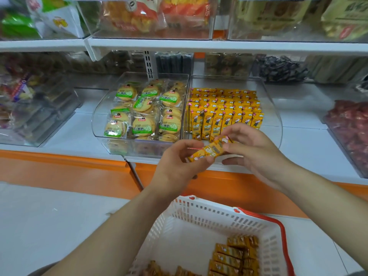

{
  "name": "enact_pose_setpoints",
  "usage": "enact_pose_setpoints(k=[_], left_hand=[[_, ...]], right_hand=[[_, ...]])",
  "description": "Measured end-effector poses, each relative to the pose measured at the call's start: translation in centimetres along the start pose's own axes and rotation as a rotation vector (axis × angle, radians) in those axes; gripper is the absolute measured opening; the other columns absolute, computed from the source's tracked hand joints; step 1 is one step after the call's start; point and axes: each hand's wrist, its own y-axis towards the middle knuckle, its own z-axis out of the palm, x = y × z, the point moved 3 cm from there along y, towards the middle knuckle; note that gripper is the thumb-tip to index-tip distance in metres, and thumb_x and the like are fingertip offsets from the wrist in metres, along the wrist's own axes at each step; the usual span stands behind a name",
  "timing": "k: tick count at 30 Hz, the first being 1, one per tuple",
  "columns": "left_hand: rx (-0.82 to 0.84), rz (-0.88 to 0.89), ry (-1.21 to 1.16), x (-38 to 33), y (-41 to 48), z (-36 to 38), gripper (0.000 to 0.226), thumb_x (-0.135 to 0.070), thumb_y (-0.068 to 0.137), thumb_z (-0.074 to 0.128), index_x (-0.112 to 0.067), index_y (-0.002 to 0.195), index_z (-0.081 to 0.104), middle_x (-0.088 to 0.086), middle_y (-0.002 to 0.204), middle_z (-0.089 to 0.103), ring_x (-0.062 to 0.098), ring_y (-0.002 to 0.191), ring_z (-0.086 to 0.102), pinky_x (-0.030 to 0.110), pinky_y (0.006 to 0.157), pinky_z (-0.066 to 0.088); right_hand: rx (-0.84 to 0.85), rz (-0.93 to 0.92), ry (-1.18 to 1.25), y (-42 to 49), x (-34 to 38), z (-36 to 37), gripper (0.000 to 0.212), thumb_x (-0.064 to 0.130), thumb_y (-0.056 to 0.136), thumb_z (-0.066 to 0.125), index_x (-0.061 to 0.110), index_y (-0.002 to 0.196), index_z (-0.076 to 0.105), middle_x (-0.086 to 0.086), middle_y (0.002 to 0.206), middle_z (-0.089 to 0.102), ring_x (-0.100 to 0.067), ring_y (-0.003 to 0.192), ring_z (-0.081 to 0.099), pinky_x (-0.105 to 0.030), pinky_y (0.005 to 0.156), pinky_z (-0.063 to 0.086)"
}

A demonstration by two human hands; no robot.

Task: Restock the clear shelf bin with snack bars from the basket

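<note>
The yellow snack bar (209, 151) hangs tilted between both hands: the left hand (179, 166) pinches its lower end and the right hand (253, 148) its upper end. The clear shelf bin (274, 120) lies at twelve o'clock and the basket (199, 204) at six. The bar is probably mid-transfer and next needs standing upright in the front row.

Both forearms were stretched forward, the left hand (179, 166) and right hand (256, 148) close together, each pinching one end of a bar (211, 151).
</note>
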Motion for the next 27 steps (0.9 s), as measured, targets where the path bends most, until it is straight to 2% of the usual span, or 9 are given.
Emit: enact_pose_setpoints(k=[2,5,8,11,14,17,21,23,27], left_hand=[[-0.054,0.001,-0.051,-0.1,0.3,-0.6,0.032,-0.029,0.084,0.083,-0.032,0.111,0.067,-0.009,0.089,0.073,0.007,0.076,0.069,0.021,0.064,0.058],[-0.055,0.016,-0.145,-0.6,0.8,-1.4,0.028,-0.022,0.09,0.077,-0.023,0.114,0.063,0.002,0.095,0.077,0.011,0.085,0.073,0.022,0.066,0.056],[-0.066,0.075,-0.113,-1.6,1.2,-2.6,0.033,-0.016,0.092,0.074,-0.021,0.122,0.062,-0.003,0.091,0.076,0.012,0.082,0.073,0.023,0.068,0.057],[-0.164,0.18,0.044,-2.4,1.5,-4.1,0.029,-0.012,0.089,0.078,-0.025,0.112,0.065,-0.006,0.096,0.075,0.006,0.08,0.073,0.02,0.067,0.058],[-0.228,0.215,0.174,-2.9,1.7,-4.6,0.036,-0.011,0.086,0.08,-0.021,0.116,0.065,-0.005,0.098,0.072,0.004,0.079,0.074,0.018,0.066,0.057],[-0.252,0.233,0.27,-3.4,2.2,-4.3,0.04,-0.014,0.086,0.08,-0.023,0.12,0.063,0.003,0.104,0.068,0.013,0.081,0.074,0.033,0.067,0.063],[-0.281,0.322,0.337,-5.1,4.3,-4.4,0.039,-0.012,0.086,0.08,-0.03,0.115,0.061,0.004,0.103,0.063,0.015,0.072,0.072,0.032,0.062,0.062],[-0.28,0.349,0.417,-5.9,5.9,-4.3,0.042,-0.013,0.085,0.082,-0.038,0.107,0.057,-0.009,0.093,0.06,0.004,0.065,0.067,0.03,0.061,0.058],[-0.223,0.35,0.593,-6.1,9.5,-3.5,0.047,-0.015,0.08,0.086,-0.046,0.096,0.054,-0.015,0.084,0.061,-0.007,0.063,0.063,0.012,0.058,0.05]], right_hand=[[-0.04,-0.026,-0.141,0.1,0.0,0.2,0.014,0.007,0.087,0.073,0.021,0.085,0.071,-0.01,0.107,0.068,-0.024,0.089,0.071,-0.036,0.071,0.06],[0.061,-0.051,-0.312,0.0,-0.1,1.7,0.009,0.012,0.083,0.078,0.018,0.085,0.071,-0.001,0.091,0.073,-0.024,0.084,0.071,-0.04,0.076,0.059],[0.151,-0.062,-0.438,0.1,-0.1,3.0,0.011,0.019,0.085,0.076,0.028,0.09,0.072,0.01,0.092,0.073,-0.014,0.088,0.07,-0.032,0.082,0.055],[0.071,-0.176,-0.533,1.6,0.8,2.7,0.01,0.022,0.088,0.071,0.032,0.09,0.072,0.015,0.091,0.072,-0.004,0.086,0.066,-0.021,0.078,0.053],[-0.046,-0.268,-0.658,5.3,1.4,1.4,0.014,0.021,0.092,0.067,0.036,0.092,0.068,0.018,0.096,0.068,-0.001,0.087,0.062,-0.013,0.069,0.047],[-0.101,-0.316,-0.996,10.9,0.9,0.6,0.032,0.028,0.091,0.067,0.031,0.122,0.061,0.01,0.12,0.062,-0.015,0.108,0.058,-0.026,0.082,0.046],[-0.046,-0.307,-1.375,16.3,-0.8,1.7,0.071,0.053,0.081,0.072,0.033,0.144,0.045,0.002,0.143,0.05,-0.024,0.129,0.044,-0.043,0.102,0.041],[-0.036,-0.273,-1.449,17.5,-1.9,1.5,0.071,0.057,0.08,0.072,0.036,0.142,0.046,0.003,0.143,0.05,-0.024,0.13,0.043,-0.044,0.105,0.039],[-0.047,-0.375,-1.331,17.8,-2.7,-0.3,0.044,0.044,0.081,0.078,0.032,0.12,0.063,0.004,0.116,0.062,-0.021,0.113,0.049,-0.038,0.092,0.042]])
